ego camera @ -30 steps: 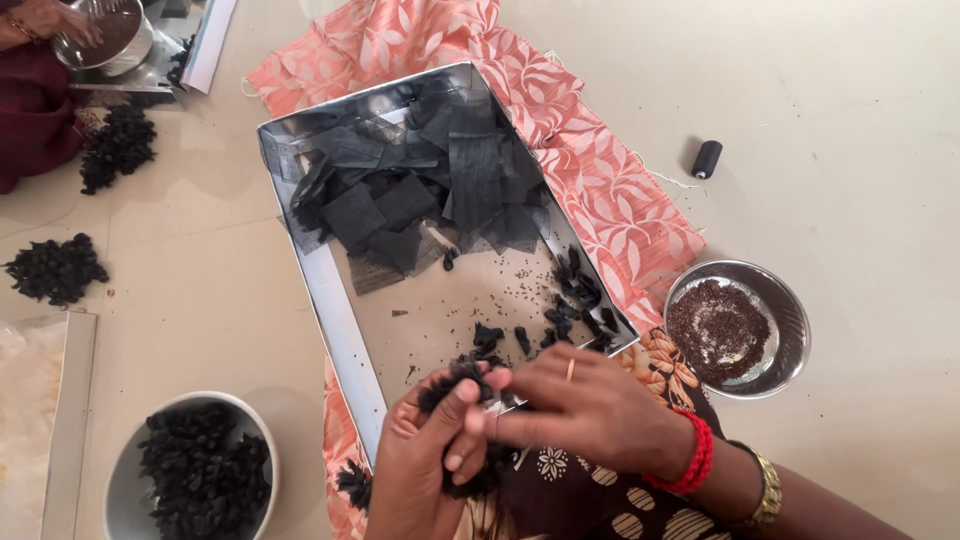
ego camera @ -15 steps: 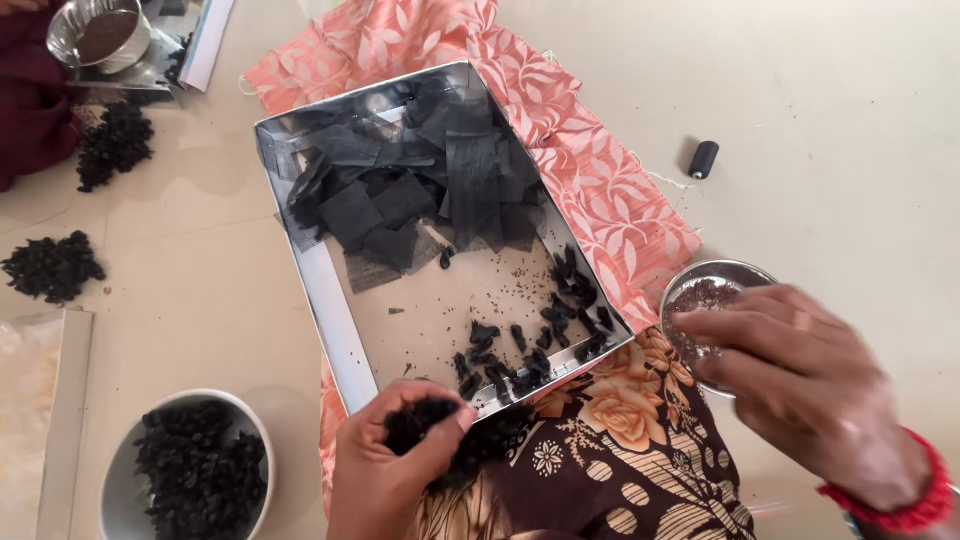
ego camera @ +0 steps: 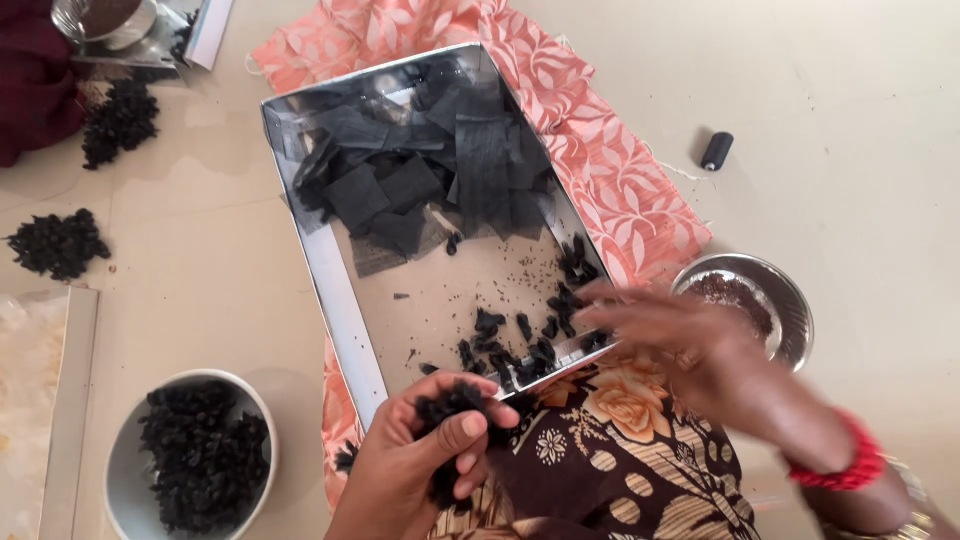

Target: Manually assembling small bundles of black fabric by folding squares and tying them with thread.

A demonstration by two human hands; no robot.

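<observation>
Two hands of mine work at the near edge of the tray (ego camera: 335, 300). My left hand (ego camera: 420, 465) is curled around a clump (ego camera: 450, 405) of small black pieces, thumb pressed over it, just below the tray's near rim. My right hand (ego camera: 690, 350) is blurred over the tray's right corner, fingers spread, and I cannot tell whether it grips anything. The tray lies on an orange floral cloth (ego camera: 620, 190). At its far end lies a heap of dark mesh squares (ego camera: 420, 170); loose black bits (ego camera: 520, 340) are scattered near my hands. A small steel bowl (ego camera: 790, 310) of brown powder sits just right of my right hand. A white bowl (ego camera: 130, 470) full of black pieces stands left of me. Two black piles (ego camera: 58, 243) lie on the floor farther left, and a black spool (ego camera: 716, 151) lies well right of the tray.
</observation>
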